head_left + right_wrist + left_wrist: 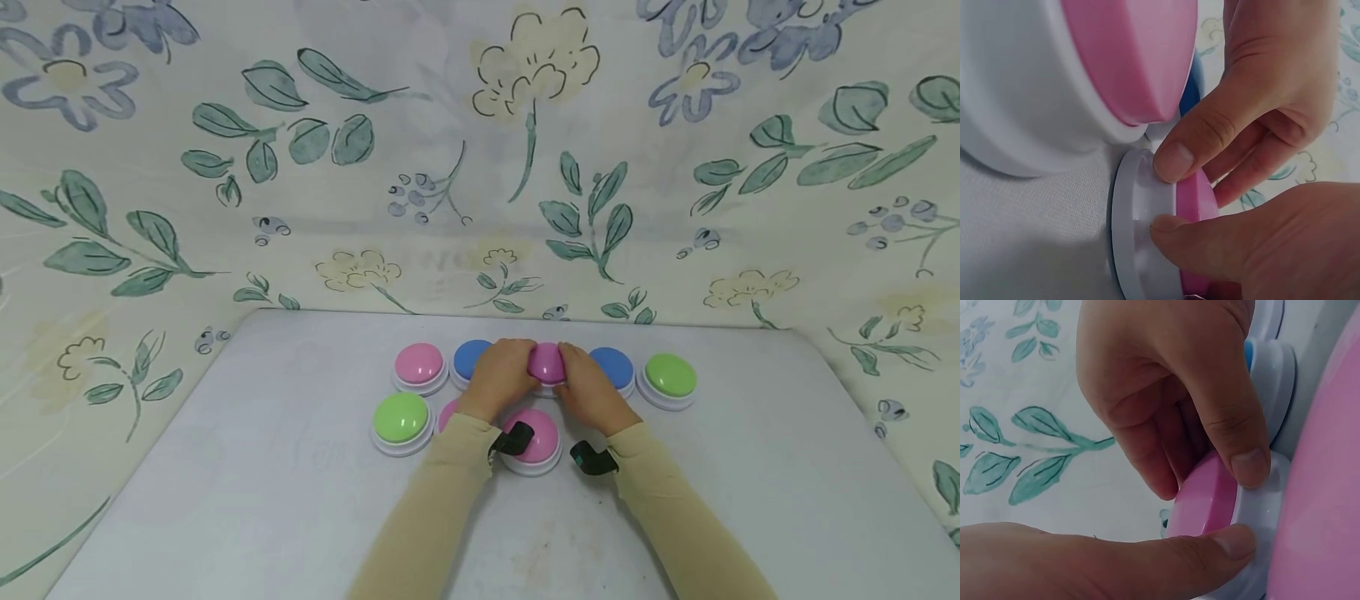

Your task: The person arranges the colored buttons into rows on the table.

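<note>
Both hands hold one pink push button with a white base [547, 364], in the middle of the back row. My left hand [501, 379] grips its left side, and my right hand [591, 387] its right side. In the left wrist view the left thumb [1235, 542] presses the white rim, below the right hand [1172, 369]. The right wrist view shows both thumbs on the base, the left hand [1272, 87] above the right hand [1272, 244]. The other fingers reach over the far side, partly hidden. A nearer pink button [536, 437] sits between the forearms.
A pink button [418, 364] and a blue button [471, 358] stand left of the hands; a blue button [613, 367] and a green button [671, 375] stand right. In front are a green button [401, 417] and a part-hidden pink button [447, 414]. Flowered cloth [450, 167] hangs behind the white table [262, 467].
</note>
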### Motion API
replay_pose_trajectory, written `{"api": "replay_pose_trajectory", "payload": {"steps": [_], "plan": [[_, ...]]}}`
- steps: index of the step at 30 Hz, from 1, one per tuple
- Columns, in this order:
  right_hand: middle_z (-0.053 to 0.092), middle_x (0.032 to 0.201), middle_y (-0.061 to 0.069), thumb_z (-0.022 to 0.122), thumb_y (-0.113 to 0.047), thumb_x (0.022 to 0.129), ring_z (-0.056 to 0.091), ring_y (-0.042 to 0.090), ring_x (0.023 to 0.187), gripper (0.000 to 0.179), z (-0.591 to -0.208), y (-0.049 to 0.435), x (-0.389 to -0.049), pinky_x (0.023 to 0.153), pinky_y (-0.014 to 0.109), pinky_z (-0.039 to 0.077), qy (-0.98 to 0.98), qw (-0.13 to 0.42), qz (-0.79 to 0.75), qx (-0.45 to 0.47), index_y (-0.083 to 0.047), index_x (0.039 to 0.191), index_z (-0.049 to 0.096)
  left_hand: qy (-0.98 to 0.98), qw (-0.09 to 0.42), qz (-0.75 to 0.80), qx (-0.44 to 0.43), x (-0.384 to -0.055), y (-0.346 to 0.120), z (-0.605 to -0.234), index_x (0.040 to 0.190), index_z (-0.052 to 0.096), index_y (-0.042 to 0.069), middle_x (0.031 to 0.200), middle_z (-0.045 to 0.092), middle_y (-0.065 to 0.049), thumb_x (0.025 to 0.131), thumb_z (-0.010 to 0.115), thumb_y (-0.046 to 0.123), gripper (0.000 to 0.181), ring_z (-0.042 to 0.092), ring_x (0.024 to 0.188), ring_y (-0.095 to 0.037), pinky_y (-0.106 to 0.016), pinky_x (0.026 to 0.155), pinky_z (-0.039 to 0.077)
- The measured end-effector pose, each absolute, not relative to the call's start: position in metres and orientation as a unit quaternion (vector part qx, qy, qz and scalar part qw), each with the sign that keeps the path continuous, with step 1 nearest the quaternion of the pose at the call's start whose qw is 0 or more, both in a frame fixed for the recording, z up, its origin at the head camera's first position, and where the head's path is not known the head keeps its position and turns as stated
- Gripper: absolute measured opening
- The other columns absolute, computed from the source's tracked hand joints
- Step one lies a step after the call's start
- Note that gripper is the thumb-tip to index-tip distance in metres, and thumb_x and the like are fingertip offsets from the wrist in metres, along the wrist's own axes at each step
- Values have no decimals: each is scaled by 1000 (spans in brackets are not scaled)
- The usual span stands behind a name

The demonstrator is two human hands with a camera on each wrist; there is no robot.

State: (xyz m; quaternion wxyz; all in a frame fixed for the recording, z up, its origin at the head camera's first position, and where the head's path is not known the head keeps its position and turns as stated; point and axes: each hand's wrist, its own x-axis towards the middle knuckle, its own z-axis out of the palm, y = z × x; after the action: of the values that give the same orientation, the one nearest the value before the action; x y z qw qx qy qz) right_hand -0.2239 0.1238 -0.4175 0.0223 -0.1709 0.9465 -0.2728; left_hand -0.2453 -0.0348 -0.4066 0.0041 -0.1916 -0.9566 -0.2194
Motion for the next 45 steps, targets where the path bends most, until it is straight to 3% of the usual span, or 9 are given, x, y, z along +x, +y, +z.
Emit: {"api": "replay_pose_trajectory", "payload": {"steps": [7, 11, 28, 37, 45], "plan": [[38, 151, 33, 66, 3, 93, 39, 46, 140, 67, -416, 123, -225, 114, 52, 36, 944, 18, -281, -171, 14, 149, 32, -951, -8, -260, -168, -244, -41, -403, 136, 60, 2, 132, 65, -15, 85, 80, 10, 56, 59, 123, -31, -43, 108, 47], [38, 152, 31, 68, 1, 93, 39, 44, 140, 69, -415, 122, -225, 113, 52, 38, 945, 28, -286, -156, 11, 150, 32, -949, -13, -268, -164, -244, -48, -397, 140, 57, 2, 138, 60, -15, 85, 80, 10, 60, 53, 131, -33, -43, 113, 41], [41, 153, 24, 71, -10, 93, 38, 40, 142, 69, -396, 107, -236, 114, 52, 37, 929, 17, -320, -188, 2, 152, 37, -961, -15, -251, -120, -247, -89, -383, 142, 56, 5, 141, 59, -13, 82, 83, 15, 66, 56, 129, -33, -45, 110, 44], [42, 154, 21, 72, -14, 93, 40, 37, 141, 71, -394, 90, -242, 116, 50, 36, 924, 48, -327, -192, -1, 153, 37, -956, -28, -272, -106, -241, -111, -380, 144, 53, 2, 143, 56, -16, 84, 80, 12, 66, 53, 131, -35, -48, 111, 43], [42, 155, 18, 72, -16, 94, 49, 35, 135, 71, -396, 75, -247, 112, 48, 42, 922, 83, -325, -194, -4, 154, 36, -959, -37, -252, -121, -240, -123, -381, 144, 52, 1, 144, 55, -18, 84, 81, 11, 68, 50, 134, -38, -51, 113, 39]]}}
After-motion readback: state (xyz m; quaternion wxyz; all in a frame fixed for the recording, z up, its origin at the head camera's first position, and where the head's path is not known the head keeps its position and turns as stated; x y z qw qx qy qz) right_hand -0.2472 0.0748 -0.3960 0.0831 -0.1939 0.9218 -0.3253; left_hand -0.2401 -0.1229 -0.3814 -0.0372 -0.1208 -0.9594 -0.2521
